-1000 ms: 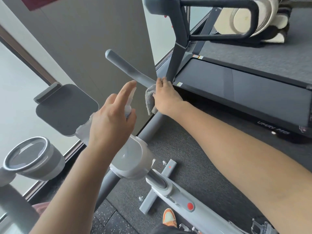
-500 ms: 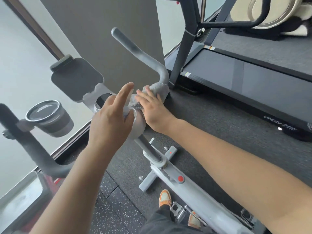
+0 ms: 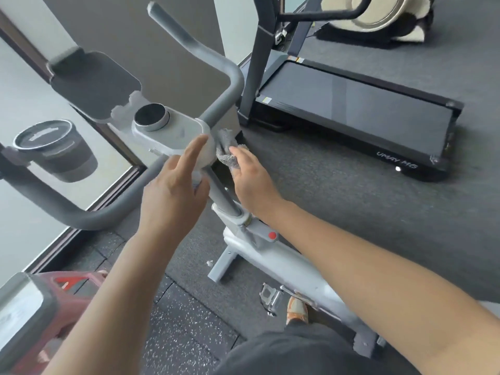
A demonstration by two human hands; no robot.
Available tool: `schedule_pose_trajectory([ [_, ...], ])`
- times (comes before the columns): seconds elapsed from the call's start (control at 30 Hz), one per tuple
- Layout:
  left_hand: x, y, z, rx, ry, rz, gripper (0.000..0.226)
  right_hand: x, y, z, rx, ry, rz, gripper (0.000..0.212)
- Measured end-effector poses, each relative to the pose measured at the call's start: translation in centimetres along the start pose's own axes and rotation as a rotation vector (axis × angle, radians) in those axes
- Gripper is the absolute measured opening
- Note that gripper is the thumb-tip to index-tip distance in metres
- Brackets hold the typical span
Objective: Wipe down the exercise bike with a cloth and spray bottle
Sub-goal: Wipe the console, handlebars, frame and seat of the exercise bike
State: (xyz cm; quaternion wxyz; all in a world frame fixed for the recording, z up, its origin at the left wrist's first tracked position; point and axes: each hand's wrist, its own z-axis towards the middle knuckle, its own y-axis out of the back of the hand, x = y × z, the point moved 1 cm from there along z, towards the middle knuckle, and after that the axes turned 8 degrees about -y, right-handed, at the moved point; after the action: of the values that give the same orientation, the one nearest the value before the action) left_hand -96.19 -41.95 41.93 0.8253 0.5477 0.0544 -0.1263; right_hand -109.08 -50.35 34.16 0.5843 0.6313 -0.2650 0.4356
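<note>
The exercise bike has a white frame (image 3: pixel 284 263), a white console (image 3: pixel 173 131) and grey handlebars (image 3: pixel 216 66). My right hand (image 3: pixel 251 182) presses a grey cloth (image 3: pixel 226 151) against the spot where the right handlebar meets the console, just above the stem (image 3: pixel 220 193). My left hand (image 3: pixel 173 193) is close beside it on the near side of the console, index finger stretched out. It grips a small spray bottle (image 3: pixel 198 178), which the hand almost wholly hides.
A dark tablet holder (image 3: pixel 92 87) rises behind the console, and a grey cup (image 3: pixel 54 150) sits by the left handlebar (image 3: pixel 54 204). A black treadmill (image 3: pixel 351 109) stands to the right on dark carpet. A pedal (image 3: pixel 270 296) and my orange shoe (image 3: pixel 296 309) are below.
My right hand slid the cloth down the right handlebar, from its upper bar to its base at the console. My left hand stayed near the console with the bottle. The view tipped downward.
</note>
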Motion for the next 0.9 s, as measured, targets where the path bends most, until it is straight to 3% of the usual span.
schedule_pose_trajectory([
  [0.4, -1.6, -1.3, -9.9, 0.177, -0.156, -0.162, 0.073, -3.4, -1.6, -16.2, -0.076, -0.256, -0.122, 0.042],
  [0.57, -5.3, -3.2, -12.1, 0.222, -0.239, -0.262, 0.071, -4.8, 1.4, -22.2, -0.146, -0.209, -0.138, 0.033],
  [0.9, -17.5, -8.7, -15.3, 0.255, -0.502, -0.414, 0.072, -11.0, 10.5, -34.8, -0.311, -0.388, -0.108, 0.028],
])
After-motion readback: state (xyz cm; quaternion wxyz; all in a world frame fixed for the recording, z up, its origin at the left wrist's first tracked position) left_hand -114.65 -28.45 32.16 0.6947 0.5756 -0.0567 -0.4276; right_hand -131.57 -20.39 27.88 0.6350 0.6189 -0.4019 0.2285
